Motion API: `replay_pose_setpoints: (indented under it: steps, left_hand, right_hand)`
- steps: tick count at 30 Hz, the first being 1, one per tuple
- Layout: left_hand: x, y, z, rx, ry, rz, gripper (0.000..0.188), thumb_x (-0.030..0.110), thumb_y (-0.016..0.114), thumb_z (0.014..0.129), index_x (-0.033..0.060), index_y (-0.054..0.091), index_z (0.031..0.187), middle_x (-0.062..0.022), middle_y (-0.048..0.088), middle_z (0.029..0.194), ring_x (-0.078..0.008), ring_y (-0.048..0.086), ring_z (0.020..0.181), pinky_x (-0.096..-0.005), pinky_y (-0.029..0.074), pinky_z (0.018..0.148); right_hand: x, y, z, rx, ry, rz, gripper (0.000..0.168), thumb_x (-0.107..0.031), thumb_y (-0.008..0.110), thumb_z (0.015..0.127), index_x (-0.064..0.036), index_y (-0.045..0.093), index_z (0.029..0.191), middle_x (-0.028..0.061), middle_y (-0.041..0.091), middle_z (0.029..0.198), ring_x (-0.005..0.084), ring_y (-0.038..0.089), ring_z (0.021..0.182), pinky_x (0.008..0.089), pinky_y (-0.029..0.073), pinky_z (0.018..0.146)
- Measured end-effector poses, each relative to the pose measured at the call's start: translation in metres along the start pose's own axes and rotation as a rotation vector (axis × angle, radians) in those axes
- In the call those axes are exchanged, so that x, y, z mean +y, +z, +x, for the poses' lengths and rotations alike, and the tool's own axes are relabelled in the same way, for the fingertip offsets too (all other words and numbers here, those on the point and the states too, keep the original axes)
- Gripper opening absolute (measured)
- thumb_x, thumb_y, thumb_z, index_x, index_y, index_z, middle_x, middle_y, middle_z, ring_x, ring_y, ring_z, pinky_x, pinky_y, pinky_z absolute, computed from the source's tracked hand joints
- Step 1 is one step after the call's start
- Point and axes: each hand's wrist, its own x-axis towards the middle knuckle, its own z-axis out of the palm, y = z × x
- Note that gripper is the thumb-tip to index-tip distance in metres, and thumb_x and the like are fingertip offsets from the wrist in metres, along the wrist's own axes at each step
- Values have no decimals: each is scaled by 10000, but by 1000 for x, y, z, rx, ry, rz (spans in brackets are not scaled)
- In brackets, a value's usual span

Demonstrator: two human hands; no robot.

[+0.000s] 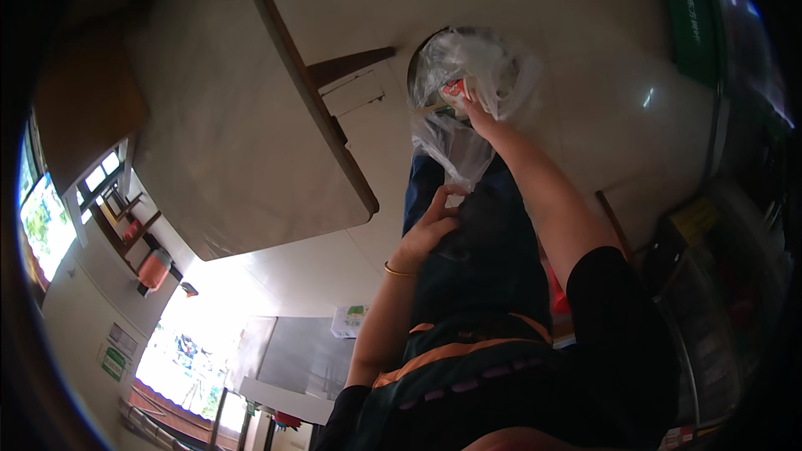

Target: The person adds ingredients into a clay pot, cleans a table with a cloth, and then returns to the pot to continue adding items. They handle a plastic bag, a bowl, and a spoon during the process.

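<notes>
A clear plastic bag lines a round bin on the floor in front of me, its loose edges spread outward. My right hand reaches into the bag's mouth and is at a white paper cup or bowl with red print; the fingertips are partly hidden behind it. Beside it lies a thin yellowish stick, perhaps a chopstick. My left hand pinches the near end of the plastic between thumb and finger, above my dark trousers. A dark, blurred thing lies against that hand; what it is I cannot tell.
A table with a rounded corner and wooden edge fills the left, one table leg reaching toward the bin. A green box or panel is at upper right. A white carton stands at lower left, near bright windows.
</notes>
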Motion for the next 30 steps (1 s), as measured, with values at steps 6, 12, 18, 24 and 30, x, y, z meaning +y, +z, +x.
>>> replay_pose_setpoints:
  steps: [6, 12, 18, 24, 30]
  left_hand:
    - [9, 27, 4, 59, -42, 284, 605, 37, 427, 771, 74, 247, 1348, -164, 556, 1072, -194, 543, 968, -268, 449, 815]
    - [-18, 58, 23, 400, -8, 321, 646, 30, 444, 804, 107, 191, 1394, -157, 531, 1109, -237, 565, 918, -315, 490, 775]
    - [-13, 165, 75, 485, -107, 222, 405, 364, 364, 840, 49, 520, 1041, -107, 553, 774, -283, 548, 630, -491, 487, 608]
    - [-46, 330, 193, 359, -137, 428, 390, 297, 390, 813, 31, 577, 1030, -123, 611, 857, -285, 592, 773, -465, 499, 730]
    - [-158, 614, 383, -34, -331, 544, 351, 293, 370, 877, 21, 547, 1012, -127, 595, 783, -250, 591, 714, -406, 510, 679]
  right_hand:
    - [-6, -95, -46, -460, -260, -146, 287, -192, 527, 868, -13, 585, 1085, 177, 564, 1120, 347, 568, 954, 408, 448, 835]
    - [55, -237, -241, 30, -39, 596, 260, -167, 518, 882, -19, 584, 1085, 136, 612, 1037, 254, 594, 952, 329, 456, 837]
    - [323, -211, -473, 706, 582, 514, 250, -181, 523, 858, -20, 592, 1037, 148, 615, 996, 290, 591, 933, 358, 454, 826]
    - [419, -195, -643, 607, 1094, 866, 219, -217, 549, 837, -61, 650, 952, 126, 644, 973, 247, 607, 905, 341, 457, 817]
    - [582, -273, -663, 698, 895, 986, 213, -191, 545, 835, -51, 637, 968, 126, 645, 918, 219, 606, 889, 307, 457, 801]
